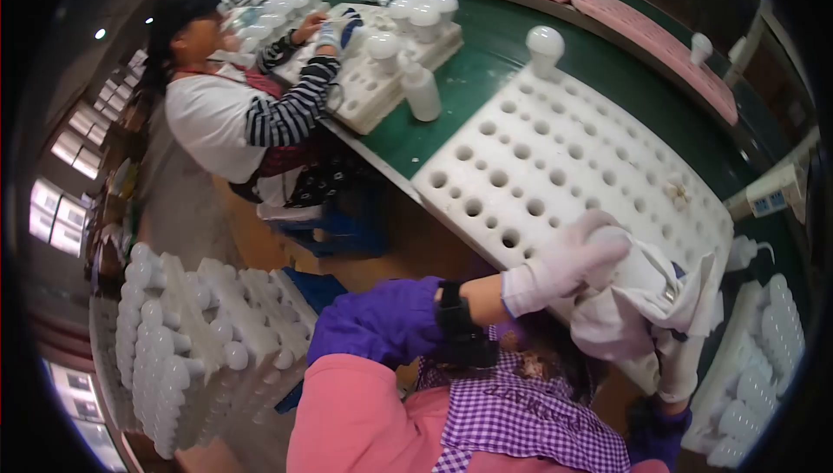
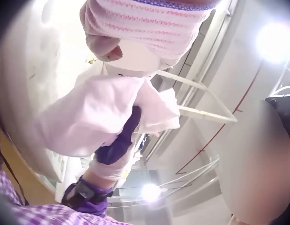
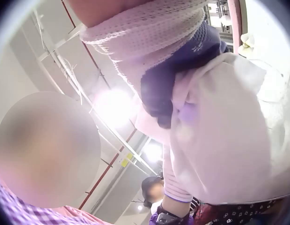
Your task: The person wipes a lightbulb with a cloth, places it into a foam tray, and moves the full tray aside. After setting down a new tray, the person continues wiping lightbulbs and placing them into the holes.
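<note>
The left hand (image 1: 564, 265) curls over a bulb (image 1: 640, 266) at the tray's (image 1: 555, 152) near edge, and the right hand (image 1: 681, 367) grips the cloth (image 1: 620, 321) wrapped round it from below. Wiping well likely calls for a firm left grip and a light, turning cloth. The cloth hides the bulb's base and most of its glass.

Knit gloves, ribbed and matt, on left hand (image 1: 564, 265) and right hand (image 1: 681, 369); purple coating on the right palm. The cloth (image 1: 642, 308): thin white fabric, soft, creased. Held bulb (image 2: 135, 58): smooth white plastic. Holed tray (image 1: 573, 152): white foam, matt, faintly grainy. Top of bench (image 1: 486, 56): green, smooth, slight sheen.
</note>
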Available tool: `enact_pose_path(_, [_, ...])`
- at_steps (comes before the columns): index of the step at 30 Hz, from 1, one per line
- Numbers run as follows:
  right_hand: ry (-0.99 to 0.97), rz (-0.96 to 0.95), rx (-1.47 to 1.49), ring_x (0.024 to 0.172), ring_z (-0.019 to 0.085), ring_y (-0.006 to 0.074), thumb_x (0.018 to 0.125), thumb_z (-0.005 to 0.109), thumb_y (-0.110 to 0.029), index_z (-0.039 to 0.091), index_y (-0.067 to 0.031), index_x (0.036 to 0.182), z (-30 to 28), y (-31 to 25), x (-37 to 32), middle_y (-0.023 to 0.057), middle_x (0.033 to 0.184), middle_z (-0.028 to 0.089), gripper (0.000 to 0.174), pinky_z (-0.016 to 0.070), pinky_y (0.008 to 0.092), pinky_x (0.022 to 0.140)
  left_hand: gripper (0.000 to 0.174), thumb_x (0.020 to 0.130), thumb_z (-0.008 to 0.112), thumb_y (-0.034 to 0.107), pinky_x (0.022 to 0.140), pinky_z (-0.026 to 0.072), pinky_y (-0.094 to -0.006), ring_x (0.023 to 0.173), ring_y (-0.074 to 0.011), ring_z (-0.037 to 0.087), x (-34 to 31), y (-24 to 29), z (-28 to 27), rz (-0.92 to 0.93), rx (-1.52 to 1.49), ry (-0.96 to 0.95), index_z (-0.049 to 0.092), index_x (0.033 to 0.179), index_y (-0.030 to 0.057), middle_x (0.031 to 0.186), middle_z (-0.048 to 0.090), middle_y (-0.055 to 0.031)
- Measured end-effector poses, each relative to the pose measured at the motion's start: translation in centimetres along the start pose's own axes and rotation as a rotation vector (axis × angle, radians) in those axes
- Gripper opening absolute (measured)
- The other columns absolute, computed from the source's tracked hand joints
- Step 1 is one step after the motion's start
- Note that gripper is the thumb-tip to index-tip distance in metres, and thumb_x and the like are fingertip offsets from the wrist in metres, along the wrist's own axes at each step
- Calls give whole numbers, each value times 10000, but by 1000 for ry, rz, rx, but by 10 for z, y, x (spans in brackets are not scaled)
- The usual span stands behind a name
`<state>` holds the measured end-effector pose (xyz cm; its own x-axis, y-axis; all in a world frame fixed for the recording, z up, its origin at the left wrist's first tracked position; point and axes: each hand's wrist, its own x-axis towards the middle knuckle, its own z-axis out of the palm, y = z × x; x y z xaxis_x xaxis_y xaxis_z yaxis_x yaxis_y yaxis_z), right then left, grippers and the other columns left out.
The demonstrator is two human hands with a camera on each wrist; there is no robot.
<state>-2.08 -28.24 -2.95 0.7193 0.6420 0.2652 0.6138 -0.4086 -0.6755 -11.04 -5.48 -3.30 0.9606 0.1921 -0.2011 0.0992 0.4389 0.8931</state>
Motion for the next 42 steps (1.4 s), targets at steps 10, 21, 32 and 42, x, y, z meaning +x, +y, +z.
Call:
enact_pose_path(10, [208, 216, 538, 916, 610, 233, 803, 696, -122, 421, 21, 1284, 22, 30, 3, 119, 1069, 573, 573, 523, 359, 791, 590, 787, 609, 87, 868, 458, -344, 1019, -286, 525, -6, -18, -19, 767, 685, -119, 327, 1303, 30, 1219, 390, -174])
enact_pose_path(21, [142, 457, 846, 862, 615, 156, 785, 567, 11, 454, 39, 1226, 17, -30, 25, 85, 1018, 620, 457, 508, 267, 776, 653, 843, 666, 231, 769, 534, -276, 1049, -158, 557, -6, -22, -19, -172, -180, -162, 312, 1361, 51, 1256, 477, -100])
enact_pose_path(32, [254, 213, -124, 884, 619, 241, 655, 730, -87, 588, 9, 1111, -49, -1, 37, 106, 1041, 636, 486, 488, 310, 754, 516, 922, 530, 407, 631, 535, -272, 811, -214, 631, -5, -24, -47, 67, -331, 43, 391, 1268, 50, 1098, 567, -139])
enact_pose_path(42, [-150, 142, 331, 764, 530, 94, 742, 595, -112, 544, 8, 1232, -10, -49, 73, 47, 862, 594, 507, 445, 228, 742, 563, 899, 571, 409, 692, 538, -306, 865, -218, 625, -1, -24, -51, 90, -361, -13, 372, 1278, 42, 1080, 565, -130])
